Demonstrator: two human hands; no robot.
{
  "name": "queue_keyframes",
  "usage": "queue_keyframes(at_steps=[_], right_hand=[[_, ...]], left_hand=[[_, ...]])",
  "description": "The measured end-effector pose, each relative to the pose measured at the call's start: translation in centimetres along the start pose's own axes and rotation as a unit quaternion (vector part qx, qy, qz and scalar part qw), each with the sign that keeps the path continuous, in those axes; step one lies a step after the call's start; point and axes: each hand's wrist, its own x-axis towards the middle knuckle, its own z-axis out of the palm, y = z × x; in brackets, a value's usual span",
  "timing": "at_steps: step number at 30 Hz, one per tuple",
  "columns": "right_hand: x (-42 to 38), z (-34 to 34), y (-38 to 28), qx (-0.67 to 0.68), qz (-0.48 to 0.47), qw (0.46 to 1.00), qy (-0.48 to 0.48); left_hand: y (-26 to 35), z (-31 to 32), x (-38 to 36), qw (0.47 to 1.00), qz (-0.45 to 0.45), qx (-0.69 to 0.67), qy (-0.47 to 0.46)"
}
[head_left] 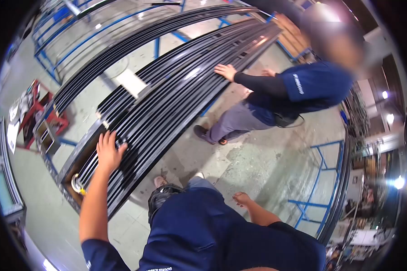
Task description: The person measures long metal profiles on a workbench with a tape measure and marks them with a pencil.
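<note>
Long black metal profiles (167,108) lie side by side on a blue-framed rack. At their near end my left hand (109,151) rests with its fingers spread, touching the profiles near a pale end piece. Over the floor, away from the rack, my right hand (243,199) hangs at my side, its fingers curled; whether anything is inside them is hidden. A white sheet (131,83) lies across the profiles, beyond my left hand. Near the rack's corner is a yellow and white coiled item (78,184).
A co-worker (276,90) stands at the right side of the rack, one hand on the profiles. More profiles (135,43) lie on a rack behind. A red cart (38,113) stands at the left, and a blue metal frame (321,180) at the right.
</note>
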Motion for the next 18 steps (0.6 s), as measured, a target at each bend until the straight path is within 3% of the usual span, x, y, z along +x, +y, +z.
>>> queue_keyframes(at_steps=[2, 5, 7, 8, 10, 13, 15, 17, 18], right_hand=[[0.1, -0.1, 0.2, 0.062, 0.003, 0.997, 0.046], [2.9, -0.5, -1.1, 0.107, -0.01, 0.993, 0.051], [3.4, -1.1, -2.4, 0.123, -0.103, 0.983, 0.088], [3.6, -1.6, -2.8, 0.142, -0.104, 0.98, 0.092], [3.9, -2.9, -2.7, 0.097, -0.279, 0.943, 0.15], [3.1, -6.8, -0.2, 0.118, -0.284, 0.945, 0.112], [3.9, -9.2, 4.2, 0.1, -0.282, 0.941, 0.156], [7.0, -10.9, 10.7, 0.042, -0.234, 0.958, 0.162], [7.0, -11.9, 13.7, 0.019, -0.16, 0.972, 0.171]], left_hand=[[5.7, -0.7, -3.7, 0.993, 0.051, 0.033, 0.098], [11.9, 0.8, -9.0, 0.979, 0.125, -0.036, 0.159], [15.7, 3.0, -12.2, 0.977, 0.136, -0.084, 0.143], [17.3, 4.5, -13.3, 0.98, 0.129, -0.102, 0.111], [20.6, 7.2, -14.6, 0.982, 0.139, -0.118, 0.059], [25.9, 8.8, -14.3, 0.973, 0.186, -0.135, 0.017], [29.0, 11.3, -12.9, 0.969, 0.203, -0.137, 0.019], [31.4, 14.4, -11.1, 0.973, 0.169, -0.151, 0.041], [31.4, 16.9, -10.2, 0.974, 0.162, -0.147, 0.053]])
